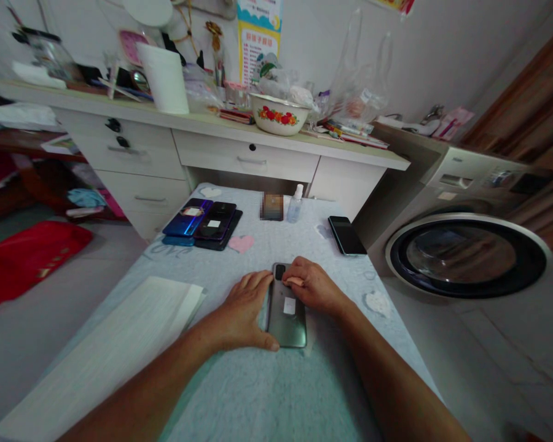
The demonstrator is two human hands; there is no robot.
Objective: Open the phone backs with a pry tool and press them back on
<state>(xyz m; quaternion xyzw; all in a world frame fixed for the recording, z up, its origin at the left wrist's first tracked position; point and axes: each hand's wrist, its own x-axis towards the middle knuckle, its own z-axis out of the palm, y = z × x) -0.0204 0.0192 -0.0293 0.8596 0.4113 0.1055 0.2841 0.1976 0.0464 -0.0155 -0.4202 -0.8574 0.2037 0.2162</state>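
Observation:
A grey-green smartphone (293, 329) lies back side up on the cloth-covered table, a white label (289, 306) on its back and a dark camera block at its top. My left hand (245, 310) steadies it along the left edge, fingertips at the upper corner and thumb at the lower corner. With closed fingers, my right hand (316, 283) pinches a small orange cloth (295, 281) against the phone's back beside the camera block. Most of the cloth is hidden by the fingers. Beyond the hands stands a clear spray bottle (294, 207) with a white cap.
Several phones (215, 222) lie stacked at the back left, and a black-screened phone (347, 236) at the right. Near the bottle is a blurred brown item (273, 207). A long whitish board (120, 350) lies at left. Behind are a drawer desk (212, 144) and a washing machine (442, 202).

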